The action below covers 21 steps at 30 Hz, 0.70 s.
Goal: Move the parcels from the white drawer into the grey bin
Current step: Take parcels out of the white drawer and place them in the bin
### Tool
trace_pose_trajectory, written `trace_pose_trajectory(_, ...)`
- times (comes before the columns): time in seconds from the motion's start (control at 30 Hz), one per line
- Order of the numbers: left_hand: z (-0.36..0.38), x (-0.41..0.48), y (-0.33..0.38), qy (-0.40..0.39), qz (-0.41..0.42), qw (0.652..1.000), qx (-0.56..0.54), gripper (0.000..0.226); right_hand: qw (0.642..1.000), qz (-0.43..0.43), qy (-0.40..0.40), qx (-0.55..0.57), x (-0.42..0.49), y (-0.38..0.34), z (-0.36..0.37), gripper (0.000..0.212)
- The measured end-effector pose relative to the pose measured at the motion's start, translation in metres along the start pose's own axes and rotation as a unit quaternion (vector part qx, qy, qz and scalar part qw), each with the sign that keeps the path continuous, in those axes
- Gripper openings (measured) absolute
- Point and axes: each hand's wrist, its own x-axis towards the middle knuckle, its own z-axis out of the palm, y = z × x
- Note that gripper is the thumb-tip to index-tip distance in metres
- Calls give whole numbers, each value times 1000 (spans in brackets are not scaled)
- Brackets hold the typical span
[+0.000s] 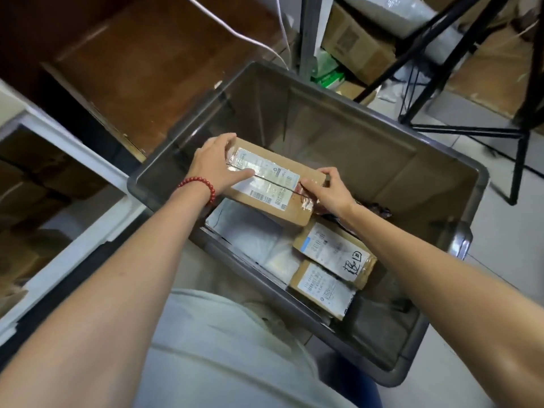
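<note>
Both bare arms reach up from the bottom corners to the middle of the frame. The left hand [216, 166] and the right hand [328, 192] each grip one end of a box [273, 187].

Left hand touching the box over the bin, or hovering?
Touching. Head view: the left hand grips the left end of the box, fingers curled over its far edge, thumb flat on the label.

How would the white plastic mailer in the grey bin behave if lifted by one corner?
The white mailer looks like thin, creased film, so it would probably sag and fold. Its glossy surface may slip when gripped. It lies fairly flat, so it is likely light.
</note>
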Motion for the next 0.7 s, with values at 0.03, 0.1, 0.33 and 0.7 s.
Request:
trace_pose_trajectory(0.03, 3, 3, -3, -5, 6, 1000, 6, 79, 1000, -5, 1, -25, 3, 0, 4, 40)
trace_pose_trajectory(0.1, 9, 10, -9, -14, 11, 1000, 20, 76, 998, -7, 0, -56, 9, 0, 14, 41)
trace_pose_trajectory(0.33, 13, 17, -30, -26, -10, 999, -23, 48, 990, 8, -23, -135, 26, 1, 46, 43)
trace_pose_trajectory(0.7, -6, 10, -42, 25, 120, 958, 258, 48, 904, 44, -152, -396, 39, 23, 109, 52)
